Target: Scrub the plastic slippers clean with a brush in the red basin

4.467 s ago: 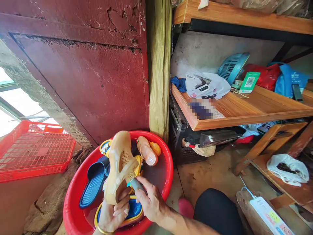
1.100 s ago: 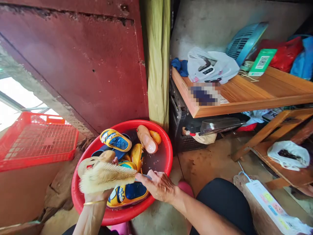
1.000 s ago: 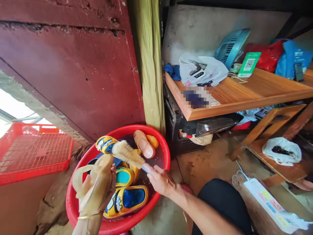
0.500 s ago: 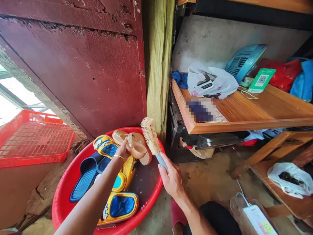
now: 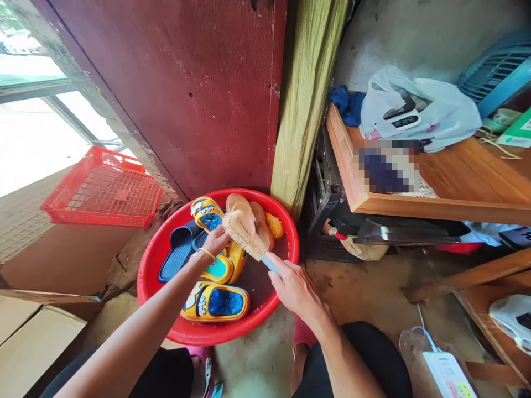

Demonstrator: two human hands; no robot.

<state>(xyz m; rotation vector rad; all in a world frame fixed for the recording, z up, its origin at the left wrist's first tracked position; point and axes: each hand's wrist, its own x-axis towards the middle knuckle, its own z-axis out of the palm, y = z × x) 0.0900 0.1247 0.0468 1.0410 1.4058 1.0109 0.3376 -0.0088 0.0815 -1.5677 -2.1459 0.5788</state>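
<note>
In a red plastic basin (image 5: pixel 292 249) holding water lie several slippers. My left hand (image 5: pixel 215 244) is closed on a beige sandal (image 5: pixel 239 216), whose near part is hidden behind a scrub brush (image 5: pixel 248 236). My right hand (image 5: pixel 292 283) grips the brush by its grey-blue handle, and its pale bristles lie across the sandal. Another beige sandal (image 5: pixel 260 224) shows just behind. To the left of my left hand rests a dark blue slipper (image 5: pixel 176 257). Nearest to me is a yellow slipper (image 5: pixel 218 302) with a blue insole.
A red plastic crate (image 5: pixel 108 190) stands on cardboard at the left. Behind the basin rises a dark red door (image 5: pixel 215 110). On the right are a wooden tray-like shelf (image 5: pixel 468 166) with a white plastic bag (image 5: pixel 418 110), and a white power strip (image 5: pixel 448 373) on the floor.
The brush has come left and down onto the beige sandal, which is now turned differently in my left hand. The view has shifted, showing more of the left side and my knees.
</note>
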